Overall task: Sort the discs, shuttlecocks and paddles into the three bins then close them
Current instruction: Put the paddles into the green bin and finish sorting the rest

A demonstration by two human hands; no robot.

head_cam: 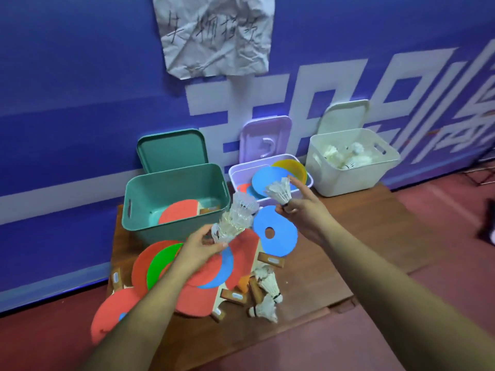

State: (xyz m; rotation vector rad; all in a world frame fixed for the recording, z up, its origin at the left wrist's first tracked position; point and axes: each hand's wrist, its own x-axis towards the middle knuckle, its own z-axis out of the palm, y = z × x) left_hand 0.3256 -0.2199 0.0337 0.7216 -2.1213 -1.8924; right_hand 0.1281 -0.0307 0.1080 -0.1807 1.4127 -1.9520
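Left hand is gripping a nested stack of shuttlecocks, fingers curled round its lower end, above the pile of paddles and discs at near left. Right hand is pinching a single shuttlecock by its cork, forefinger sticking out, just near of the lilac bin holding discs. Green bin, left, is holding one red paddle; white bin, right, is holding shuttlecocks. All three bins are standing open, lids propped upright behind them.
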